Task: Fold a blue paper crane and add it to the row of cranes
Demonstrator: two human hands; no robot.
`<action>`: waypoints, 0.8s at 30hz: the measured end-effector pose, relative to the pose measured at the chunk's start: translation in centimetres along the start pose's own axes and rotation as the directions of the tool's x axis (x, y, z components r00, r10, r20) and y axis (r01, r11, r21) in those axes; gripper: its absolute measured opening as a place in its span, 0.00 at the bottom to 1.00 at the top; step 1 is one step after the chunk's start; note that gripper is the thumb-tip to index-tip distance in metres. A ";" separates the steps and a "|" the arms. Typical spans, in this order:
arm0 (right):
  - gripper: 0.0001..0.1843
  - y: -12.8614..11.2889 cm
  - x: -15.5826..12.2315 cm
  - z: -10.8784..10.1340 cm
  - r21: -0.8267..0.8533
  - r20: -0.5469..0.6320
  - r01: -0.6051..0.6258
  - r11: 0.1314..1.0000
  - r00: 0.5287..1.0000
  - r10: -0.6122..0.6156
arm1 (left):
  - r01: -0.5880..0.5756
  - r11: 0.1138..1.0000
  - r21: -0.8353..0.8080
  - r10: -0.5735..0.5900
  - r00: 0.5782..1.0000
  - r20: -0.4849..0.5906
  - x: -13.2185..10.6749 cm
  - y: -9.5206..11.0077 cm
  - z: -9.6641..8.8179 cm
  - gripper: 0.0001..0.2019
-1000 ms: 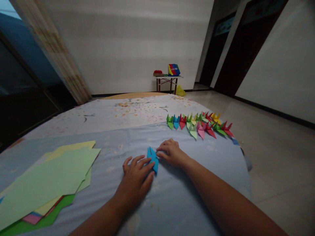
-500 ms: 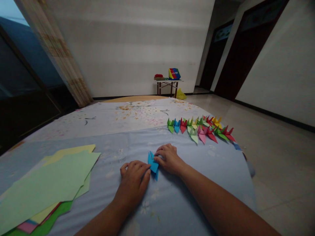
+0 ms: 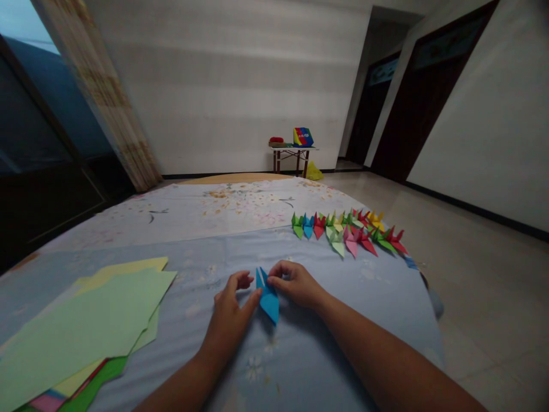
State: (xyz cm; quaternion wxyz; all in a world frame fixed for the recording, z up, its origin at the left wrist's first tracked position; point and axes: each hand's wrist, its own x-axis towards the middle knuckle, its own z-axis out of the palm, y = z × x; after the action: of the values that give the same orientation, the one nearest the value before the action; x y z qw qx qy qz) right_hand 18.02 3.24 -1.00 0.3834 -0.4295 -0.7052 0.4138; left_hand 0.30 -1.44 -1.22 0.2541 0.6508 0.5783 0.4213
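A blue folded paper crane lies between my hands on the blue flowered cloth. Its two narrow points face away from me, with a slit between them, and its wide part tapers toward me. My right hand pinches the upper right edge with thumb and forefinger. On the other side, my left hand has its fingers raised and apart, its thumb tip at the paper's left edge. Farther right stand several finished paper cranes in green, blue, red, pink and yellow, in loose rows.
A stack of coloured paper sheets, pale green on top, lies at the left of the table. White flowered cloth covers the far part. Against the back wall, a small table carries a colourful box, with a yellow bag beside it.
The blue paper's near part now shows as a wide, smooth point where a flap lay before. My left fingers have lifted and spread away from it. The view has tilted up slightly.
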 end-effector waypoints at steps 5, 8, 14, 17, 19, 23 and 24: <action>0.08 -0.4 -0.1 0.1 0.131 0.010 -0.021 0.991 1.000 0.019 | 0.131 0.932 -0.337 -0.084 0.985 0.150 0.1 0.8 0.2 0.20; 0.09 -0.6 -0.3 0.1 0.166 0.041 -0.019 0.986 0.999 0.013 | 0.195 0.886 -0.420 -0.122 0.973 0.194 0.0 1.6 0.1 0.15; 0.11 -1.3 -0.7 0.7 0.188 0.098 0.005 0.982 0.995 -0.024 | 0.262 0.861 -0.437 -0.213 0.964 0.158 0.0 2.0 -0.3 0.13; 0.10 -1.4 -0.8 1.1 0.179 0.091 0.004 0.984 0.996 -0.021 | 0.259 0.867 -0.426 -0.229 0.966 0.120 0.1 1.9 -0.6 0.13; 0.09 -1.3 -0.8 1.4 0.174 0.078 0.003 0.985 0.997 -0.017 | 0.263 0.872 -0.413 -0.243 0.965 0.102 0.2 2.0 -0.8 0.13; 0.08 -1.0 -0.6 1.5 0.126 0.053 0.016 0.992 0.998 -0.023 | 0.296 0.864 -0.407 -0.290 0.954 0.079 0.3 2.5 -1.1 0.14; 0.08 -0.9 -0.5 1.6 0.118 0.052 0.023 0.993 0.998 -0.029 | 0.301 0.863 -0.406 -0.295 0.952 0.081 0.3 2.6 -1.1 0.14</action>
State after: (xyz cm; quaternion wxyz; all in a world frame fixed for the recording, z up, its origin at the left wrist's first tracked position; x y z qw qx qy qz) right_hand 16.53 2.08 -0.84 0.3944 -0.3856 -0.6952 0.4610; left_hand 0.76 -1.87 1.59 0.4526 0.4885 0.5674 0.4844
